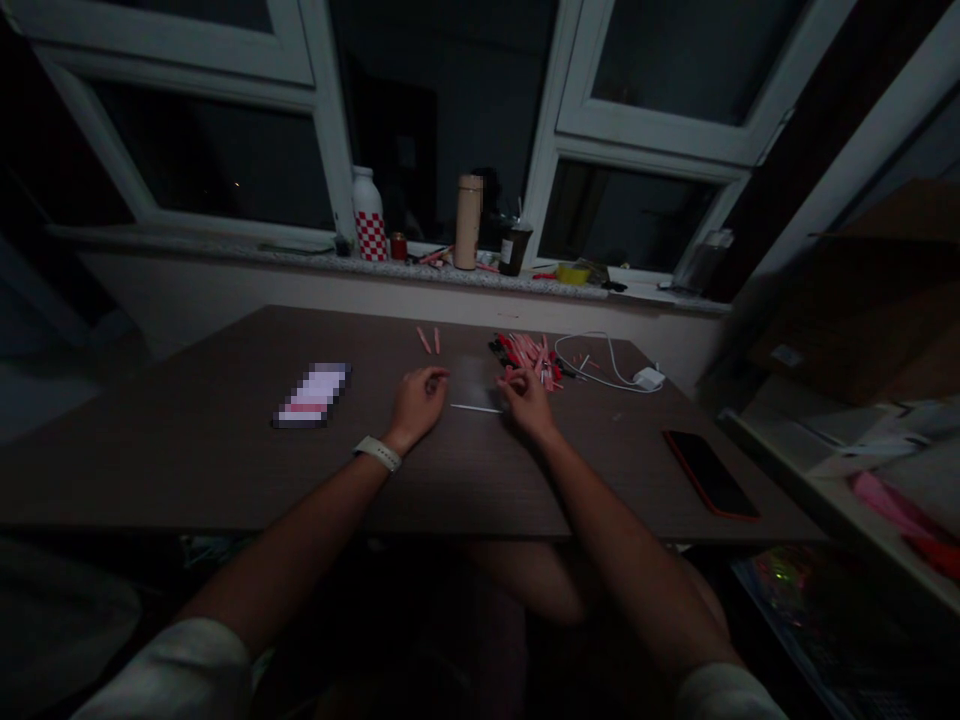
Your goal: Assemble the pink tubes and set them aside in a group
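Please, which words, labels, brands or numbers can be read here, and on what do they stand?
None can be read. The pale label on the dark brown cup on the windowsill is too small, and the flat pink-and-white rectangular object on the brown wooden table is pixelated.

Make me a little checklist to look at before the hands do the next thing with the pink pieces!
1. Right hand next to the pile: ok.
2. Left hand holding nothing: cannot tell, its fingers are curled.
3. White stick lying between the hands: ok.
4. Two pink pieces apart from the pile: ok.
5. Phone away from the hands: ok.
6. Room bright enough: not ok, it looks dim.
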`<act>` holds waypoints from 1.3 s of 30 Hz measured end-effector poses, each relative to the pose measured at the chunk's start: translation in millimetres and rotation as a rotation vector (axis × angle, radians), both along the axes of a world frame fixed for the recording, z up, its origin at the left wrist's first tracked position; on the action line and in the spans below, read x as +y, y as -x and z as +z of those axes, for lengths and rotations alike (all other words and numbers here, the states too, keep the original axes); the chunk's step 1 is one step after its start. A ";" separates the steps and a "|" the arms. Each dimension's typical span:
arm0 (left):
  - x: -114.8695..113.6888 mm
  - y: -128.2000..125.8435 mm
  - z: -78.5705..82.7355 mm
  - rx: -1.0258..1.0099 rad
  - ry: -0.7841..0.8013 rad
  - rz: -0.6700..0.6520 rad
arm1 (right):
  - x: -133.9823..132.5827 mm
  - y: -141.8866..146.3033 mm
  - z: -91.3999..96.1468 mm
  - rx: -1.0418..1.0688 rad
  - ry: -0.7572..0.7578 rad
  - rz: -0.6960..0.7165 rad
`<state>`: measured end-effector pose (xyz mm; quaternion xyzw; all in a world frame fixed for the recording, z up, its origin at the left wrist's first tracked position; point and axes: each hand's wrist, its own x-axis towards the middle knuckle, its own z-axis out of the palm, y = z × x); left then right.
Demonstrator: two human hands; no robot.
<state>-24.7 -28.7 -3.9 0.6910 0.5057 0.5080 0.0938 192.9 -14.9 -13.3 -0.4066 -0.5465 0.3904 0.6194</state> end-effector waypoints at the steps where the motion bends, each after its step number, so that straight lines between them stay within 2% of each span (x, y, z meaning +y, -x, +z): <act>1: 0.6 1.9 -0.7 0.065 -0.003 0.014 | 1.5 -1.8 -1.6 -0.013 -0.010 -0.030; 6: -2.9 4.1 -2.7 0.270 0.072 0.054 | 1.7 -4.0 4.0 0.119 -0.025 -0.023; 9: -8.1 0.8 -3.1 0.327 0.094 -0.001 | -0.8 -3.2 13.7 0.231 0.003 0.036; 12: -11.2 -1.5 -4.4 0.372 0.099 -0.067 | -1.7 -5.2 17.3 0.296 -0.017 -0.027; 14: -11.3 -1.7 -5.9 0.394 0.104 -0.092 | -1.7 -6.8 14.9 0.233 -0.066 -0.076; 17: -10.1 -1.0 -7.9 0.433 0.122 -0.094 | -2.2 -5.8 9.4 0.057 -0.041 -0.004; 20: -10.4 -0.7 -7.4 0.502 0.151 -0.076 | -3.7 -2.3 9.3 0.011 -0.013 0.039; 22: -11.7 -1.0 -6.0 0.536 0.172 -0.068 | -5.0 -1.3 12.3 0.038 -0.072 0.004; 25: -13.0 -1.8 -4.8 0.547 0.185 -0.064 | -6.9 -2.9 15.9 0.087 -0.214 -0.127; 27: -12.7 -2.2 -5.4 0.546 0.181 -0.063 | -8.2 -4.7 15.4 0.054 -0.244 -0.149; 31: -11.5 -2.0 -7.6 0.538 0.176 -0.063 | -9.3 -5.9 10.0 -0.037 -0.173 -0.026; 35: -11.7 -2.1 -7.4 0.542 0.178 -0.066 | -5.2 -5.4 5.4 0.035 -0.154 -0.020; 39: -11.7 -2.4 -6.9 0.546 0.184 -0.063 | 1.4 -5.0 2.8 0.152 -0.062 -0.049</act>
